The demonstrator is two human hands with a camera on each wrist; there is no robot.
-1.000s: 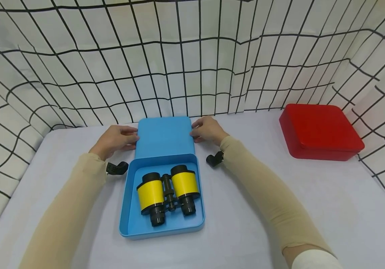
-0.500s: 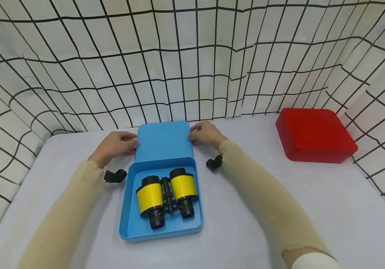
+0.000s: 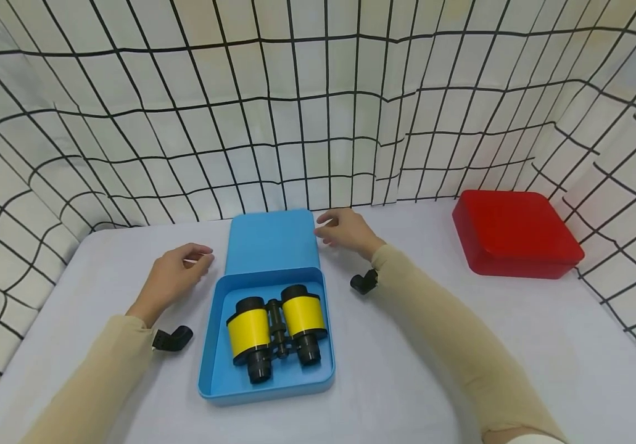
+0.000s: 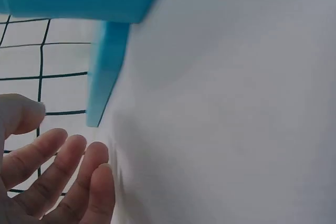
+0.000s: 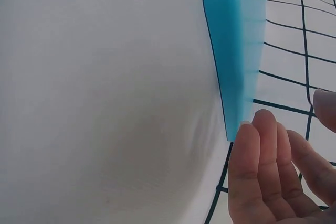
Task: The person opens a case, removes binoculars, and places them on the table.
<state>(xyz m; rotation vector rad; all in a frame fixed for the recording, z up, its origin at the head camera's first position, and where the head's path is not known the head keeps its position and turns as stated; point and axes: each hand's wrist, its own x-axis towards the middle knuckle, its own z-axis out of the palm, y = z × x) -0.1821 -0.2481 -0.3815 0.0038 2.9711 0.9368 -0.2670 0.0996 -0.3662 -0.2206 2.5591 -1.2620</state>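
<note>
A pair of yellow and black binoculars [image 3: 250,330] lies in a shallow blue box [image 3: 273,396] on the table. Behind the box, its blue lid [image 3: 272,242] lies flat, its near edge against the box's back wall. My left hand [image 3: 173,274] is off to the left of the lid, fingers loosely bent with nothing in them; the left wrist view shows a gap between fingertips and lid. At the lid's right edge is my right hand [image 3: 348,231], its fingertips right by the far corner. In the right wrist view those fingers [image 5: 244,156] are fairly straight and hold nothing.
A closed red box [image 3: 517,234] stands at the back right of the white table [image 3: 406,370]. White walls with a black grid [image 3: 318,111] rise behind and at both sides. Small black wrist cameras [image 3: 173,339] hang from both sleeves.
My left hand has let go of the lid's left edge and drawn back to the left and nearer. The right hand has loosened at the right edge. The head view has tilted up slightly.
</note>
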